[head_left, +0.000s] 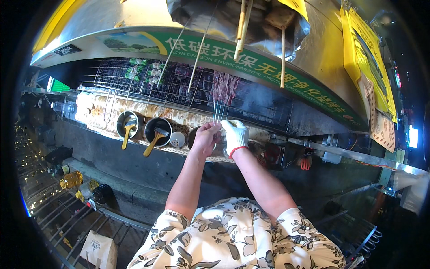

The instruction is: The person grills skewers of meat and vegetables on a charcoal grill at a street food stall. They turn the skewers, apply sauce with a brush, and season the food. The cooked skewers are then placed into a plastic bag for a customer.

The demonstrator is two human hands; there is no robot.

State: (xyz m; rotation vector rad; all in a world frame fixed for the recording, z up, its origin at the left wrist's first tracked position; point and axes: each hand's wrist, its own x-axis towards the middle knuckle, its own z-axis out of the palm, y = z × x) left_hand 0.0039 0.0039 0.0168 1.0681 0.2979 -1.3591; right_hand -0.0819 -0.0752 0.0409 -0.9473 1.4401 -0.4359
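A bunch of meat skewers (225, 87) lies with its raw-looking red meat over the dark grill grate (183, 85). Their thin metal ends run toward me into both hands. My left hand (207, 137), bare, is closed around the skewer ends. Close beside it on the right, my right hand (236, 134) wears a white knit glove with a red cuff and is closed on the same bunch. The exact finger grip is partly hidden. Further left on the grate are green vegetable skewers (134, 69) and pale skewers with green bits (155, 73).
Along the grill's front ledge stand two metal pots with brushes (129, 126) (157, 136) and a white-topped shaker (177, 139). Above hangs a green-banded metal hood (201, 47) with bamboo sticks (242, 31). Yellow bags (365, 58) hang right. Bottles (71, 180) stand lower left.
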